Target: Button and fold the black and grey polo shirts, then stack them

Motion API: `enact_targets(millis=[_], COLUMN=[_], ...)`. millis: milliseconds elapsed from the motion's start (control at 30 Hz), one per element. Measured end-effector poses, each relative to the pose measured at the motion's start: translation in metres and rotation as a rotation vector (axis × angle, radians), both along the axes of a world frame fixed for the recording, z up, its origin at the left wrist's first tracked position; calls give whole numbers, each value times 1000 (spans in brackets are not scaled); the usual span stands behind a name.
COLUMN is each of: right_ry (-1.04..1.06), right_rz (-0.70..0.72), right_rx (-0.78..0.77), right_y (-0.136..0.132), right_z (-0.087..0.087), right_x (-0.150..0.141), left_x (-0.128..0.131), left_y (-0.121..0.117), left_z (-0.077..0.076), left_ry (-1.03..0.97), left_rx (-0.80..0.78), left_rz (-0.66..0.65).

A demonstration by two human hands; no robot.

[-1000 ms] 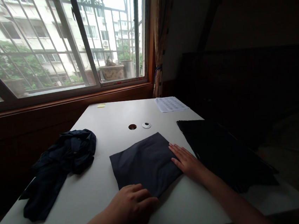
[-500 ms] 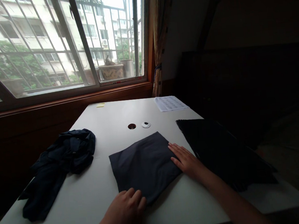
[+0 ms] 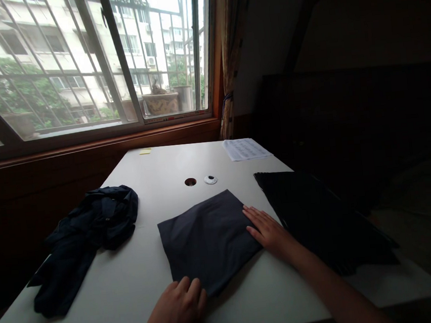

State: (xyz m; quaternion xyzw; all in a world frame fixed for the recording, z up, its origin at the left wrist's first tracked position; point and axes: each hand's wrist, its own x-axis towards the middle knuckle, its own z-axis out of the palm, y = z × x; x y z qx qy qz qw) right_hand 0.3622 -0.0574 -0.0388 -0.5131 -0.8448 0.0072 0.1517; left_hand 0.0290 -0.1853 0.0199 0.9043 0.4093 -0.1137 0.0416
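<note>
A dark blue-grey folded cloth, probably a garment, lies in the middle of the white table. My left hand is at its near left corner with fingers curled closed on the edge; the fingertips are hidden under the hand. On the cloth's right edge, my right hand rests flat with its fingers stretched out. Soft creases run across the cloth between the two hands.
To the left lies a crumpled dark garment. A flat black stack, perhaps bags, covers the table's right side. Behind are a cable hole, its white cover, printed papers and a yellow note.
My left hand has shifted slightly left and toward me along the near corner of the cloth. My right hand stays in place, and the cloth looks almost the same.
</note>
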Motion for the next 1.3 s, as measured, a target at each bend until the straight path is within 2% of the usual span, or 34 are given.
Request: enact_targets(millis=[300,467,567,833,1033,1133,1233,1300], right_ry=[76,104,120,125,81,72,64,44], right_rz=[13,7,7,-6,-14,-16,-26,-6], right_rx=[1,-6,-9,-15,-16,4,61,99], right_y=[-1,-1,-1,-2,-2,-2,-6,-12], right_z=[2,6,8,8,8,9,16,25], right_x=[2,0,0,0,-1,-1,-4,-13], left_x=[-3,-7,-7,-2,0,-2,-9,-17], left_y=[-3,-8,-10,-15,-19,-17,-5,11], left_z=[18,21,16,-11,-18,-11,8,22], left_ry=[-88,-115,-125,-124,-106,-112,-145,-191], left_rx=[72,120,154,224,188,141,85,90], left_rz=[-32,-61,-86,-185,-202,-186,-208,-181])
